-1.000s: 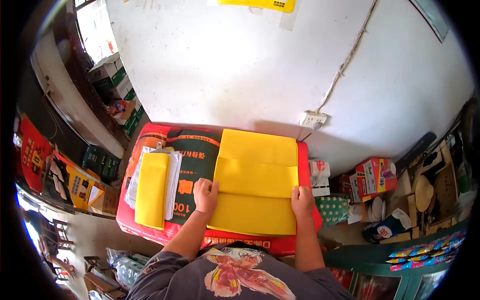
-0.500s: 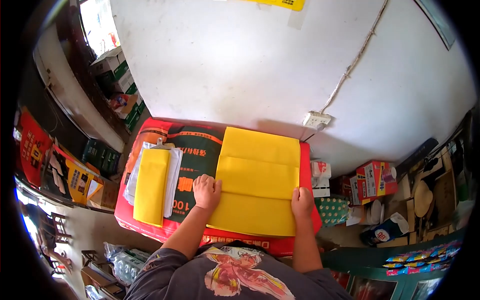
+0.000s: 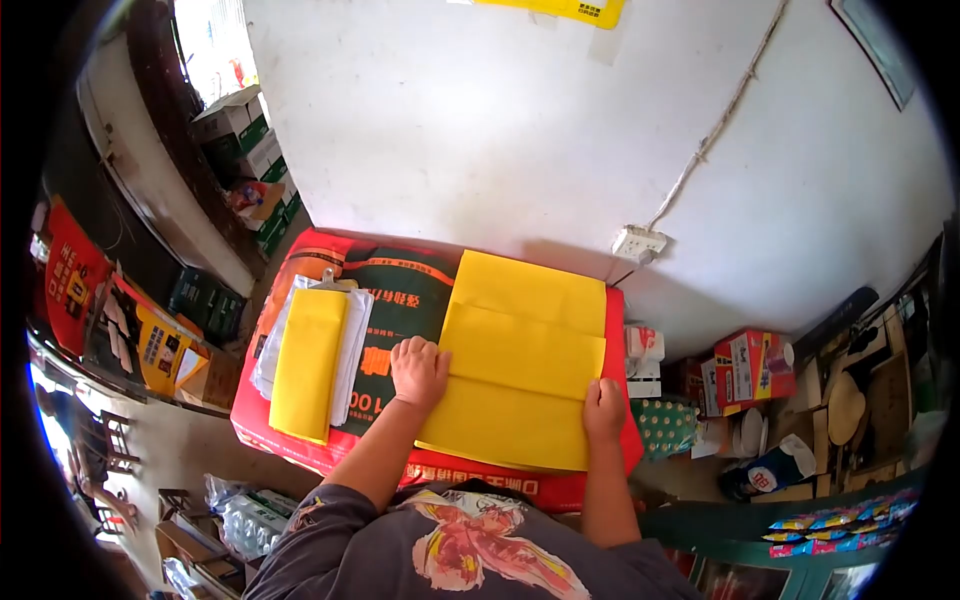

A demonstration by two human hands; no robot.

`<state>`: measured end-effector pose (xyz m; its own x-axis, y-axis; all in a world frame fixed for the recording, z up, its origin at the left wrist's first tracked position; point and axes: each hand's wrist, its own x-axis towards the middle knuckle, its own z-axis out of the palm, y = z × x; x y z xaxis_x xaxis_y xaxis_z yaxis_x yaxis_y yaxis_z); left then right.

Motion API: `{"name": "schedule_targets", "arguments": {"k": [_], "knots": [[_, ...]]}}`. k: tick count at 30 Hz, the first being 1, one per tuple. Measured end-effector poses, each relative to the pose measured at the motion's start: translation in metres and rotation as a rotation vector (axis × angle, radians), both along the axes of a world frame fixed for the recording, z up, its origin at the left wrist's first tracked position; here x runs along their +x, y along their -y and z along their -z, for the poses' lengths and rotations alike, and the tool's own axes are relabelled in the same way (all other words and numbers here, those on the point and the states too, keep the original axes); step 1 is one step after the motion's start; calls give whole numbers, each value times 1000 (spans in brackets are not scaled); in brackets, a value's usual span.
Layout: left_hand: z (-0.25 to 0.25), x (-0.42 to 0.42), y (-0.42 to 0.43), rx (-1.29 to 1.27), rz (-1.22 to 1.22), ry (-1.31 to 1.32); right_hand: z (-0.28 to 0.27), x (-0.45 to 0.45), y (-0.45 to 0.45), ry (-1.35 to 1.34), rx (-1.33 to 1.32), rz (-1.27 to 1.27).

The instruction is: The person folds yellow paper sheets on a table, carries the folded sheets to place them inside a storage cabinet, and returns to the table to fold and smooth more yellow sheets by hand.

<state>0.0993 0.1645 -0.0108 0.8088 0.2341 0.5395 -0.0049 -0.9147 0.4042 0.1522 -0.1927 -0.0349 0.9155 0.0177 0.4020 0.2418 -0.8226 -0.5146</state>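
A large yellow sheet of paper with crosswise creases lies over a red-and-green printed cover. At its left edge my left hand has its fingers curled on the sheet, thumb side inward. My right hand is closed on the opposite edge, thumb on top; its fingertips are hidden. Left of my left hand, a narrow folded yellow paper rests on white papers held in a clipboard with a metal clip.
A white wall with a power socket stands behind the covered surface. On the right are a red carton, a green dotted box and a shelf edge with snack packets. Wrapped bottles stand at lower left.
My left hand has slid slightly up along the sheet's left edge, and the upper part of the sheet lies flatter. My right hand stays at the right edge. The view has shifted a little.
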Motion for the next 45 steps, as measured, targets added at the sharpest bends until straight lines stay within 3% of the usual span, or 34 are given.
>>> {"name": "schedule_targets", "arguments": {"k": [8,10,12,16,20,26,29,31,32,33,35,38,39,41,45], "knots": [[-9,7,5,-146,-81,-334,0,7,1,-17,-54,-24],[-23,19,18,228,-34,-171,1,7,1,38,-64,-49],[-49,31,41,392,213,-535,-1,6,1,27,-78,-55],[-64,53,114,401,560,-774,0,10,2,-16,-158,-45],[-52,52,123,290,542,-728,-1,9,4,-60,-180,-42],[-22,29,51,261,284,-686,-4,2,-3,24,-81,-28],[-17,12,22,130,191,-646,-4,4,-4,28,-78,-17],[-21,3,14,62,116,-693,-9,5,-5,-80,-103,5],[-20,1,12,147,95,-708,-17,4,-7,-73,-100,13],[-31,0,14,150,102,-703,-29,2,-10,47,-148,52],[-51,-3,20,400,102,-697,-47,6,-23,160,-203,93],[-47,14,41,462,317,-582,-56,2,-81,215,-201,-128],[-42,18,47,465,334,-578,-55,-4,-111,176,-195,-198],[-34,28,58,105,451,-594,-50,-12,-154,179,-164,-284],[-38,23,53,242,318,-707,-25,-18,-146,167,-166,-248]]}}
